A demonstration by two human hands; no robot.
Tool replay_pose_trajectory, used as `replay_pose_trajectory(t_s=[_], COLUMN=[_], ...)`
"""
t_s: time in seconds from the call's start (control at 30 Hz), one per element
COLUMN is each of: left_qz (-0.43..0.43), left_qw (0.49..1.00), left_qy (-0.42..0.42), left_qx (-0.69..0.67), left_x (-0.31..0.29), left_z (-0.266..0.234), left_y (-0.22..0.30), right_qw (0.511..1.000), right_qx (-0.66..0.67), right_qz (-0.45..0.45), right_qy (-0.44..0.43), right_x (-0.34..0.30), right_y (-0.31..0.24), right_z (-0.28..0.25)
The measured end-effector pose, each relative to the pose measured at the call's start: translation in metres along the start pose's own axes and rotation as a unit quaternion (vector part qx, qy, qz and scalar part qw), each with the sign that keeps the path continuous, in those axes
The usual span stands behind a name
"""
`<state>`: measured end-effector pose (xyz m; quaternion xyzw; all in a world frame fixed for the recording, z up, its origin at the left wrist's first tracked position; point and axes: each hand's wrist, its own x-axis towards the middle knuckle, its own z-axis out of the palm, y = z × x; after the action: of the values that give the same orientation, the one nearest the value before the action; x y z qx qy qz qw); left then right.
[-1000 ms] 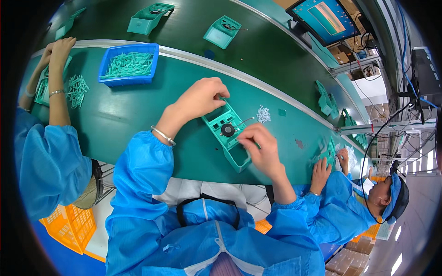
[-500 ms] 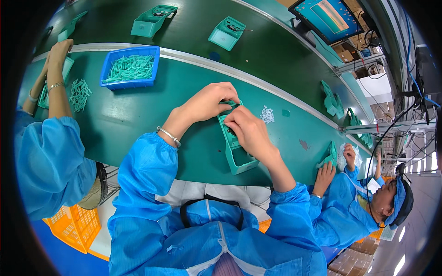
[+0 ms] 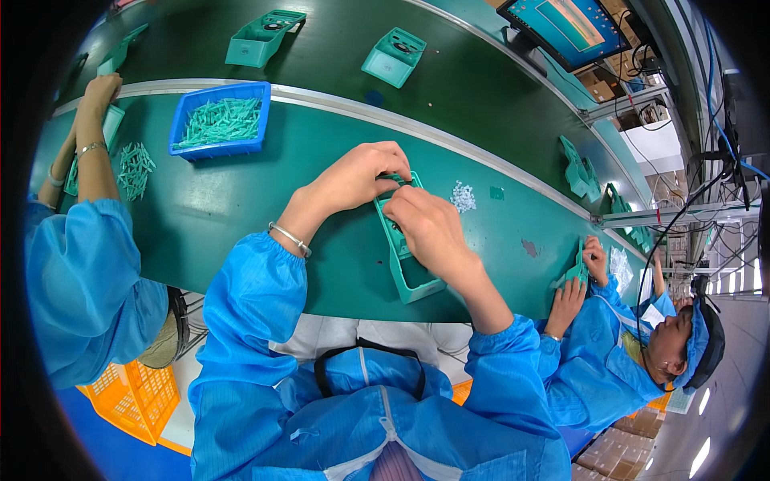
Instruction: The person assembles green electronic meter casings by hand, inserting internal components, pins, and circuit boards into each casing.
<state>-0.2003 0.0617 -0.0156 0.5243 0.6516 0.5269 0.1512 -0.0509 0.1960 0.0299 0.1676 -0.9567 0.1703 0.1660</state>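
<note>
A long green plastic housing (image 3: 421, 293) lies on the green bench in front of me, its open side up. My left hand (image 3: 357, 180) is closed at the housing's far end, thumb and fingers pinched over its edge. Just nearer, my right hand (image 3: 433, 228) is closed too, fingertips pressed down inside the housing. What those fingertips hold, if anything, is hidden behind the hand. Right of the far end lies a pile of small white parts (image 3: 463, 196).
Left of my hands stands a blue bin (image 3: 220, 150) of slim green plastic pieces; loose green pieces (image 3: 135, 171) lie beside it. Beyond a metal rail, green housings (image 3: 395, 58) sit on the dark green belt. Co-workers' hands (image 3: 568, 305) work at both sides.
My right hand has shifted slightly left and up at the housing. My left hand keeps its place. The right co-worker's far hand has come down to a green part.
</note>
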Motion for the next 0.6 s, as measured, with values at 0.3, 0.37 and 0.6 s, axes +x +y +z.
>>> replay_pose_trajectory(t_s=[0.3,0.37,0.6], left_qz=[-0.002,-0.007,-0.003], left_qw=[1.0,1.0,1.0], left_qy=[0.005,0.003,0.01], left_qx=[-0.012,0.0,-0.001], left_x=[-0.001,-0.001,-0.002], left_z=[0.001,-0.002,0.001], left_y=[0.003,0.003,0.003], right_qw=[0.992,0.986,0.994], right_qx=[-0.083,-0.108,0.064], right_qz=[-0.062,-0.072,0.071], right_qy=[-0.076,-0.103,0.046], right_x=[-0.009,-0.006,-0.037], right_y=[-0.009,-0.01,0.008], right_z=[-0.017,-0.024,-0.044])
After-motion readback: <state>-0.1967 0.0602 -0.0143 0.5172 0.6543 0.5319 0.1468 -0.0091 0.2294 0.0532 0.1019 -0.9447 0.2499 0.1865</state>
